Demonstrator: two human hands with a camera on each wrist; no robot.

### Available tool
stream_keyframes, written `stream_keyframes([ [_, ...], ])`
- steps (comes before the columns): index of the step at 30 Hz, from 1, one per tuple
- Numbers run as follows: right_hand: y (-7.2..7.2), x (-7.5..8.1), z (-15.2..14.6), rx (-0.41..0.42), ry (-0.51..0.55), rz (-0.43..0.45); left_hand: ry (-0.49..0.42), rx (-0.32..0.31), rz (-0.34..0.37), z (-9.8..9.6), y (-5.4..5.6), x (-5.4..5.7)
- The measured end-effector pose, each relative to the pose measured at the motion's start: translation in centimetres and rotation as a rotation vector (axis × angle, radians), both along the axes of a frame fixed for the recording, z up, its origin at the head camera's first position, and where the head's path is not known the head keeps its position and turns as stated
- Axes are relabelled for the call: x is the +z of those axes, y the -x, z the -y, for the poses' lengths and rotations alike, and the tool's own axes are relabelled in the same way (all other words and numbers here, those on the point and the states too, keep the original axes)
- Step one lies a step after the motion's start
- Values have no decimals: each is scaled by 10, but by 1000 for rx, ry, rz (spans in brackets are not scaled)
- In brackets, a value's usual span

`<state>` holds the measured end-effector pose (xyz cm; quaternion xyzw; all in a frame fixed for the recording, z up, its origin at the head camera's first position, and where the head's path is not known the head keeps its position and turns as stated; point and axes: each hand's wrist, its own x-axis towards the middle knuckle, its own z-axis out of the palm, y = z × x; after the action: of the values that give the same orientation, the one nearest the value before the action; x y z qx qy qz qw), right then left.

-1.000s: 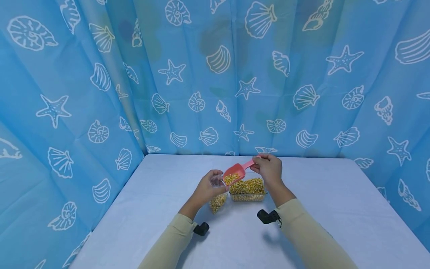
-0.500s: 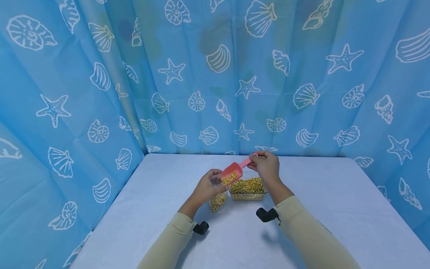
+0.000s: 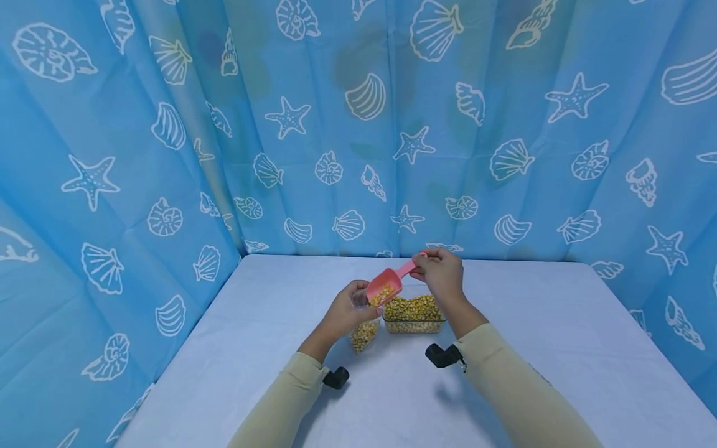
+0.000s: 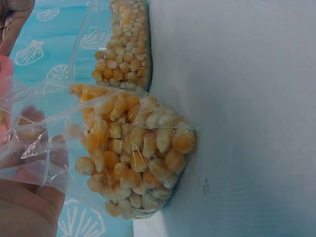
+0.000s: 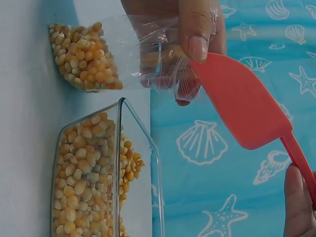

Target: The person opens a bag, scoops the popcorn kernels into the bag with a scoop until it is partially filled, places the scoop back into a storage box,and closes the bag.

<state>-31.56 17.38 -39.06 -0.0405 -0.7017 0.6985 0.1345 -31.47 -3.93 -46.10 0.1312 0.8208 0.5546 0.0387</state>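
My left hand (image 3: 343, 313) grips the top of a clear plastic bag (image 4: 138, 158) around its mouth, its lower part bulging with corn kernels. My right hand (image 3: 442, 275) pinches the handle of a pink scoop (image 3: 385, 286) from the right. The scoop tilts down to the left, and yellow kernels lie toward its front lip at the bag's mouth. In the right wrist view the scoop's underside (image 5: 242, 101) shows, its tip beside the left thumb. Just right of the bag stands a glass container (image 3: 414, 327) heaped with corn kernels.
A white-covered table (image 3: 269, 398) lies beneath both hands. Behind and to the left hangs a blue curtain (image 3: 313, 205) with white shell and starfish prints. The glass container's rim (image 5: 118, 148) stands close below the scoop and bag.
The right hand and scoop have shifted slightly left, closer over the bag's mouth. The kernels have slid toward the scoop's lip and fewer show in it. The left hand stays in place.
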Motion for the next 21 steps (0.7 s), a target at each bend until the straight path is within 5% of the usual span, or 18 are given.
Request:
stream_keyframes([
  [21,-8,10,12,20,-54,-57,-20,-40,-52,2,-1,0],
])
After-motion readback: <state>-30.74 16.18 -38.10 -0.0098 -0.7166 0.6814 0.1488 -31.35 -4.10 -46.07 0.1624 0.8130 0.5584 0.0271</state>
